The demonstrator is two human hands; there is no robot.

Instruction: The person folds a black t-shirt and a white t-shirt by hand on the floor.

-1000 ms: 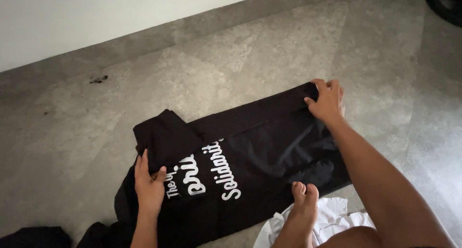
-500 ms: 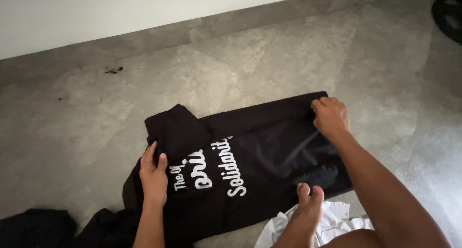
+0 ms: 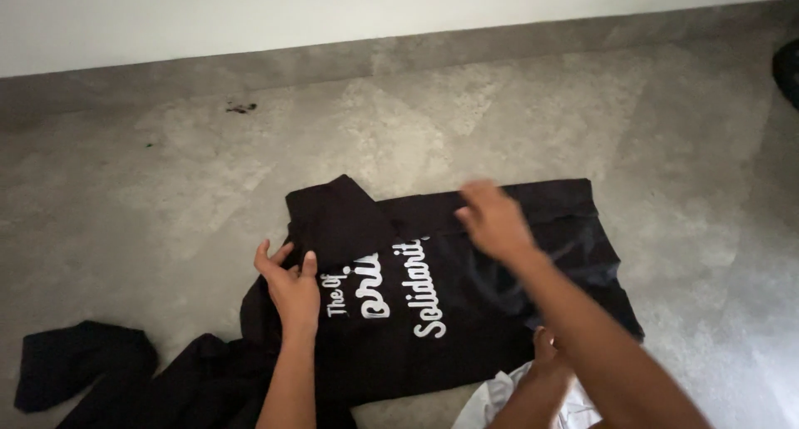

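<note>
Black T-shirt (image 3: 499, 312): one item, laid flat on the floor near the middle of the scene, print side up. White script lettering runs sideways across its left half. A sleeve is folded over at the far left corner; the right half lies smooth with faint creases.

Left hand (image 3: 290, 283): fingers spread, palm down, pressing on the shirt's left edge just beside the lettering; it grips nothing.

Right hand (image 3: 493, 221): blurred, above the shirt's far middle, fingers loosely extended; whether it touches the cloth cannot be told. Its forearm crosses the shirt's near right part and hides it.

Foot (image 3: 545, 362): bare, at the shirt's near edge, beside the forearm.

White cloth (image 3: 491, 400): crumpled, near edge of the scene, touching the shirt's near hem.

Dark garment (image 3: 108, 371): crumpled heap, near left, reaching to the shirt's left side.

Floor (image 3: 166, 188): grey mottled stone, with small dark specks (image 3: 240, 108) at far left.

Wall (image 3: 333, 13): pale, along the far side, with a grey skirting strip.
</note>
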